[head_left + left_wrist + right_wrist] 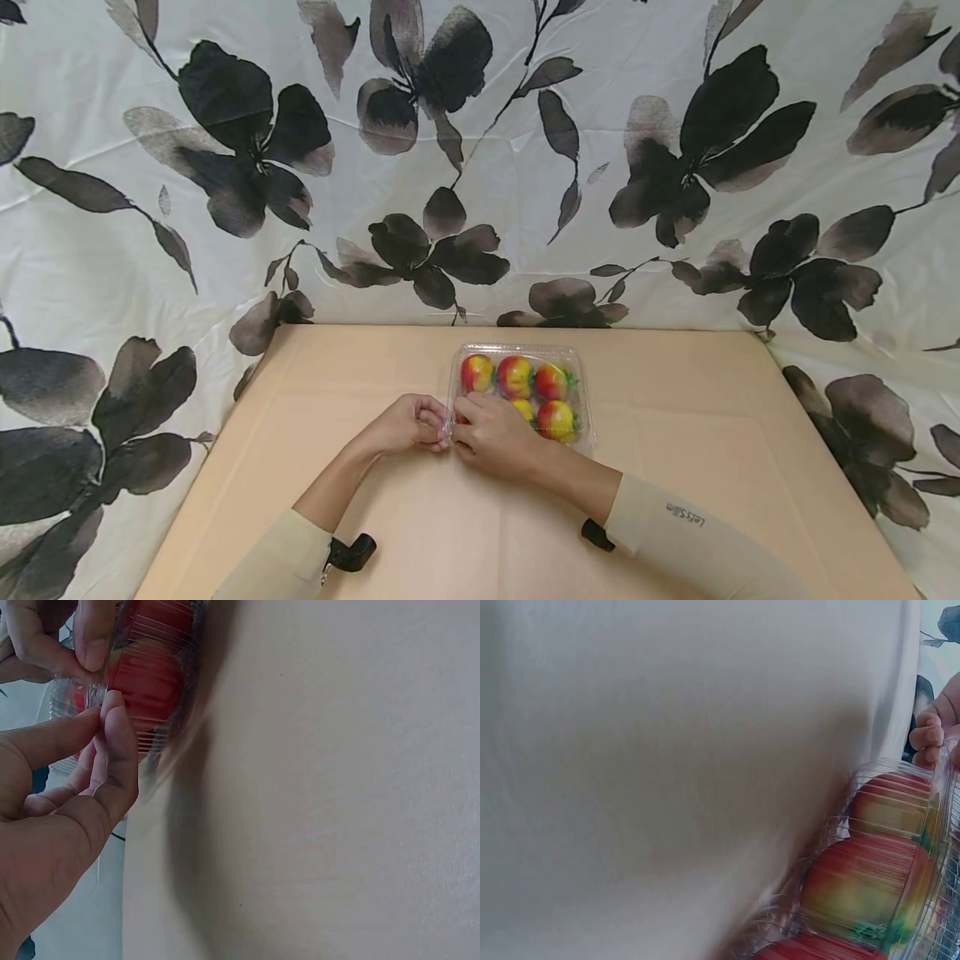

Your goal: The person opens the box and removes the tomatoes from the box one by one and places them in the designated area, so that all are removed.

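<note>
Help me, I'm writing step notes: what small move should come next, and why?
Perhaps ease the clear container open at its left rim: the left hand and right hand both pinch there, side by side, and the fruits lie behind its plastic.

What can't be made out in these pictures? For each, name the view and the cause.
Head: much of the near-left part of the clear container, behind the right hand.
Left wrist: part of the left hand, cut off by the left edge.
Left wrist: part of the topmost fruit, cut off by the top edge.
Right wrist: most of the lowest fruit, cut off by the bottom edge.
</note>
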Available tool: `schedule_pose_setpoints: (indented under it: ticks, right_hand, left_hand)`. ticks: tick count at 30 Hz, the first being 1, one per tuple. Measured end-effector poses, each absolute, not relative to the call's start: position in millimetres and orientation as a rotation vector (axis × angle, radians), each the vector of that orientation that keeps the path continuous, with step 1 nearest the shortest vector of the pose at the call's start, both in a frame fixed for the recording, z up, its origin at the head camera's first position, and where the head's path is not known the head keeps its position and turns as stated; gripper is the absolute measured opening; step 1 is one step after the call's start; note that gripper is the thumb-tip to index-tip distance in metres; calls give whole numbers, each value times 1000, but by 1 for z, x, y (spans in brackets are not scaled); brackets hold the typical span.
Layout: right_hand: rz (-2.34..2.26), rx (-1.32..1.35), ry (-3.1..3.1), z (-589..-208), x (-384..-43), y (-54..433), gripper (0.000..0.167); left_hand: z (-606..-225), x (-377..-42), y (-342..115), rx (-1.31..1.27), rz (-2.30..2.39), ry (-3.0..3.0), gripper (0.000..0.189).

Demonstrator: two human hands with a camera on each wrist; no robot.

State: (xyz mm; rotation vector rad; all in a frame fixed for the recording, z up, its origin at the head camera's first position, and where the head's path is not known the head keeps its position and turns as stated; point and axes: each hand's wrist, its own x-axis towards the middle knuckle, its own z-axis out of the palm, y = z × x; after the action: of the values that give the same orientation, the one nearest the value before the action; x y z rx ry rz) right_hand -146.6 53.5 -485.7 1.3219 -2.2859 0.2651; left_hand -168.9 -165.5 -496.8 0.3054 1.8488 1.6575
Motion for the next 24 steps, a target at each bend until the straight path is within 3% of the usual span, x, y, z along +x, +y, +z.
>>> schedule_pose_setpoints:
  ticks: [24]
  right_hand:
    - [356, 1321, -2342, -487, -153, 56, 10]
  left_hand:
    - [-492, -168, -159, 350, 1623, 1946, 27]
